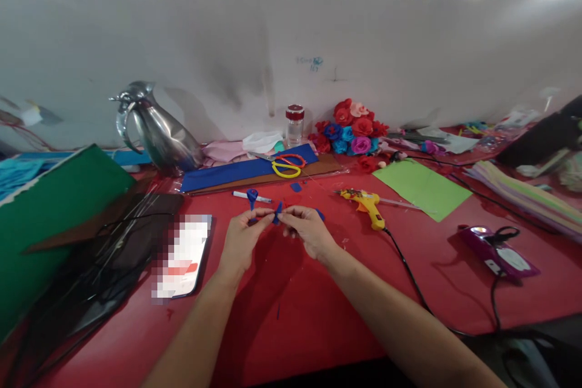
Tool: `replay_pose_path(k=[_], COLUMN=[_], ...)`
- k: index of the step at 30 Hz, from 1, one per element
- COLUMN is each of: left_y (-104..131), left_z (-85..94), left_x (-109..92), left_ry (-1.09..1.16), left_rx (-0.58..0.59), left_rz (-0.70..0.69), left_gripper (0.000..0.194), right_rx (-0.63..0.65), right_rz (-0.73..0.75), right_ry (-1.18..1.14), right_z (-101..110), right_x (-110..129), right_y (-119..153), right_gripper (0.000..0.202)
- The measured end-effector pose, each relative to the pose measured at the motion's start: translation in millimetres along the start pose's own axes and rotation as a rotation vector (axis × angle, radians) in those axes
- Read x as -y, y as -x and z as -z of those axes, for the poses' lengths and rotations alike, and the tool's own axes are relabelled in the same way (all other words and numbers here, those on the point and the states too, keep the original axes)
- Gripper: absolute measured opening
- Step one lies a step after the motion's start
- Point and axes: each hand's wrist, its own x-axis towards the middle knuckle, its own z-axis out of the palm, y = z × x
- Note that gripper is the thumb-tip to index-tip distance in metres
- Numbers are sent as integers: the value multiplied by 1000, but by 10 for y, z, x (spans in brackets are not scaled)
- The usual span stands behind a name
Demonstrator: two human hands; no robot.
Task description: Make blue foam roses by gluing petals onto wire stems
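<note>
Above the red table, the fingertips of my left hand (243, 236) and my right hand (310, 231) meet, both pinching a small blue paper piece (278, 211). A small rolled blue paper bud (252, 196) stands up just behind my left fingers; whether that hand also holds it I cannot tell. More blue paper (321, 214) shows beside my right knuckles. Beyond my left hand lies a capped white marker (259, 197). Further back, scissors (287, 167) with red and yellow handles rest on a dark blue paper strip (218, 176). A blue scrap (296, 187) lies nearby.
To the right are a yellow glue gun (367, 205) with a cord, a green sheet (422, 187) and a purple power strip (498, 254). A phone (188, 257) lies left. Behind stand a steel jug (166, 133), a jar (295, 127) and paper flowers (350, 130).
</note>
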Motion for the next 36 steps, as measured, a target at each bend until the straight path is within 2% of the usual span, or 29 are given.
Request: replay_pose_path(k=[4, 12, 20, 25, 32, 36], left_y=[16, 30, 27, 52, 62, 78], left_z=[-19, -20, -49, -53, -42, -71], left_x=[-20, -65, -63, -70, -97, -106], left_ry=[25, 23, 7, -37, -26, -23], left_rx=[39, 41, 54, 31, -5, 12], left_rz=[31, 62, 24, 27, 132, 138], left_gripper=[18, 18, 12, 16, 26, 23], right_rx=[5, 13, 4, -11, -13, -45], right_rz=[20, 42, 101, 136, 146, 201], right_ry=[-20, 10, 58, 115, 164, 235], right_z=[1, 7, 22, 22, 16, 19], right_x=[-12, -24, -65, -111, -101, -112], right_y=[-5, -17, -42, -52, -44, -38], right_gripper=[23, 17, 9, 6, 8, 10])
